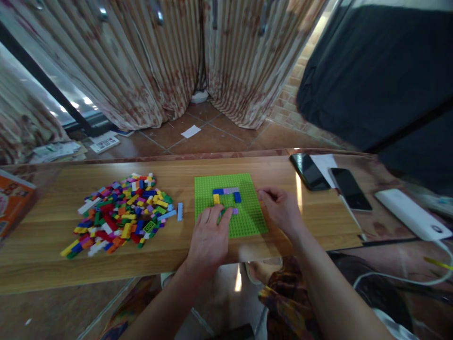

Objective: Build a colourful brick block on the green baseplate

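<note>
A light green baseplate [249, 224] lies on the wooden table. Blue, purple and greyish bricks form a row on it, with a yellow brick [216, 199] below the left end and a blue brick [237, 197] below the right end. My left hand [210, 236] reaches over the plate's near left part, thumb and fingertips closed around a small dark green brick [222, 213], mostly hidden. Beside its thumb sits a purple brick [235, 211]. At the plate's right edge, my right hand [281, 208] is closed in a pinch; what its fingertips hold, if anything, is hidden.
Left of the plate spreads a heap of mixed bricks [123, 215], and a light blue brick [180, 211] lies apart from it. On the right are two dark phones [309, 171], paper [323, 165] and a white device [412, 212] with a cable. Curtains [159, 61] hang beyond the table.
</note>
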Motion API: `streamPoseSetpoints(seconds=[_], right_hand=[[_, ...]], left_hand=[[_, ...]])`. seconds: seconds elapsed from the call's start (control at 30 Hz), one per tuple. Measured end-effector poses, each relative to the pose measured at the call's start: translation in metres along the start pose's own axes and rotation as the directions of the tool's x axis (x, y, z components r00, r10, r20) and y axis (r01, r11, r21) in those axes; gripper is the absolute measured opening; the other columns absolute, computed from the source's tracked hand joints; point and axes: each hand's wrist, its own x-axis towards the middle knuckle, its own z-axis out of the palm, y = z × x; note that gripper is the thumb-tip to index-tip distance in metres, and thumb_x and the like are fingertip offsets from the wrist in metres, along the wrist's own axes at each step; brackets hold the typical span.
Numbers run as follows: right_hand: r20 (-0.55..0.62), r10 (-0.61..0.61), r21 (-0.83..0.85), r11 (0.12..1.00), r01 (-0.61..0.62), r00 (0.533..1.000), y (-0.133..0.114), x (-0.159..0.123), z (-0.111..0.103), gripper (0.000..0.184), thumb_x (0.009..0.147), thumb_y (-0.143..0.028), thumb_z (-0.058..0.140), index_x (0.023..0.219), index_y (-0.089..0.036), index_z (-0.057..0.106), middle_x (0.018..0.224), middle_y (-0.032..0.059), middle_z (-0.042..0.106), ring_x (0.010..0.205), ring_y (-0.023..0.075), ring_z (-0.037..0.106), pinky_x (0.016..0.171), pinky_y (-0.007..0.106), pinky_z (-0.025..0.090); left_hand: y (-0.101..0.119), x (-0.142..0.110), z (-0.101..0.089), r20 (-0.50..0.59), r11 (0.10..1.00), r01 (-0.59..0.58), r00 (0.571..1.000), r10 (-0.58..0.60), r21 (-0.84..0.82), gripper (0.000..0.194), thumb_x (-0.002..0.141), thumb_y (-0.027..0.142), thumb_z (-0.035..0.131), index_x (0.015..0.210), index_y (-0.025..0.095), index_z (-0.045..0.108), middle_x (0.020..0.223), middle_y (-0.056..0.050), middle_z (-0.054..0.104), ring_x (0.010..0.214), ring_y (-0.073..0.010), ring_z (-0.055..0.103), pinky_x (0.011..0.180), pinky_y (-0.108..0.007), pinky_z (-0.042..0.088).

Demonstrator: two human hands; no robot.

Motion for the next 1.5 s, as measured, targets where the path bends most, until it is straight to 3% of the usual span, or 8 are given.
streamPoseSetpoints(seconds=[0.23, 0.43, 0.83, 1.07, 1.5], right_hand=[[0.117, 0.000, -0.081, 0.997, 0.010, 0.993, -0.009, -0.006, 0.005, 0.017, 0.083, -0.027, 0.059, 0.082, -0.021, 0.075, 0.080, 0.0020, 0.075, 0.074, 0.0175, 0.067, 0.070, 0.029, 0.047], [0.241, -0.095, -0.061, 0.992, 0.113, 0.966, -0.015, -0.020, 0.018, 0.013, 0.083, -0.023, 0.063, 0.085, -0.023, 0.075, 0.082, 0.0000, 0.075, 0.076, 0.0159, 0.067, 0.073, 0.027, 0.049], [0.273, -0.160, -0.198, 0.956, 0.218, 0.949, -0.018, -0.023, 0.030, 0.015, 0.085, -0.020, 0.062, 0.084, -0.023, 0.077, 0.086, 0.0025, 0.075, 0.079, 0.0172, 0.069, 0.075, 0.028, 0.051], [0.281, -0.174, -0.173, 0.958, 0.228, 0.944, -0.014, -0.023, 0.031, 0.018, 0.086, -0.022, 0.060, 0.084, -0.024, 0.077, 0.086, 0.0032, 0.075, 0.079, 0.0175, 0.069, 0.074, 0.028, 0.052], [0.334, -0.156, -0.253, 0.935, 0.247, 0.930, -0.013, -0.019, 0.032, 0.018, 0.086, -0.022, 0.060, 0.085, -0.025, 0.078, 0.088, 0.0035, 0.076, 0.081, 0.0181, 0.069, 0.074, 0.029, 0.051]], left_hand=[[0.009, -0.001, 0.005, -0.029, 0.997, 0.013, 1.000, -0.010, 0.082, 0.048, 0.085, 0.026, 0.061, 0.132, 0.016, 0.055, 0.127, -0.016, 0.055, 0.112, -0.0321, 0.051, 0.093, -0.049, 0.046], [0.015, -0.008, 0.008, -0.030, 0.992, 0.040, 0.999, -0.037, 0.121, 0.051, 0.084, 0.030, 0.064, 0.133, 0.018, 0.053, 0.128, -0.016, 0.054, 0.114, -0.0319, 0.051, 0.095, -0.049, 0.045], [0.028, -0.015, 0.009, 0.007, 0.983, 0.122, 0.992, -0.124, 0.137, 0.049, 0.087, 0.036, 0.061, 0.132, 0.019, 0.055, 0.126, -0.014, 0.058, 0.114, -0.0313, 0.052, 0.101, -0.057, 0.040], [0.032, -0.015, 0.010, 0.032, 0.981, 0.127, 0.991, -0.133, 0.148, 0.048, 0.089, 0.037, 0.057, 0.133, 0.018, 0.053, 0.132, -0.014, 0.056, 0.117, -0.0301, 0.051, 0.106, -0.061, 0.035], [0.036, -0.001, 0.003, 0.060, 0.988, 0.092, 0.993, -0.100, 0.125, 0.039, 0.089, 0.030, 0.055, 0.125, 0.013, 0.059, 0.125, -0.014, 0.060, 0.114, -0.0286, 0.053, 0.110, -0.067, 0.028]])
